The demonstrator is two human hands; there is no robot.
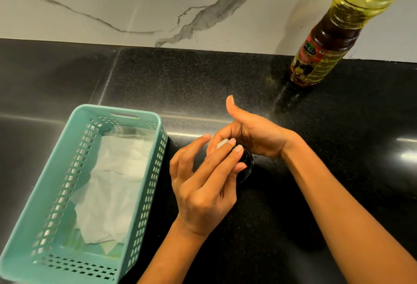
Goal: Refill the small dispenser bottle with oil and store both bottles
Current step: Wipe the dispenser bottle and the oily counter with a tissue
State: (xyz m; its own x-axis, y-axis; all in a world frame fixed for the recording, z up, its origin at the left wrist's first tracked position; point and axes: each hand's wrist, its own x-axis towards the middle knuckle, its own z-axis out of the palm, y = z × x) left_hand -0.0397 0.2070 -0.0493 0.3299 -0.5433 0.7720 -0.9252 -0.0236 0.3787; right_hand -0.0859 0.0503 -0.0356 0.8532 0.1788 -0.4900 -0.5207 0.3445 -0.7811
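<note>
Grip first: the small dark round dispenser bottle (247, 164) is held between both hands near the middle of the worktop. It is seen from above and mostly hidden. The right hand (255, 137) is curled round its whitish top part (222, 143) from the right, with the thumb raised free. The left hand (203, 184) is laid over it from the near side, and the dark rim is pinched between index finger and thumb. The other left fingers are spread loosely. Whether the bottle is capped cannot be told.

Surface: a black speckled polished stone worktop (203, 76), with light streaks reflected in it. It is backed by a white marble wall with grey veins (135, 2).

Edges and room: a teal perforated plastic basket (140, 114) is set just beside the left hand, its right wall close to the fingers. Its near corner is cut off by the frame. Crumpled white paper (117, 171) is lying inside it. A large clear plastic bottle of yellow oil with a red label (334, 42) is stood upright at the wall, well apart to the far right, its top cut off by the frame. Bare worktop is seen between it and the hands, and also right of the right forearm.

Counted: two hands, two bottles, one basket, one paper.
</note>
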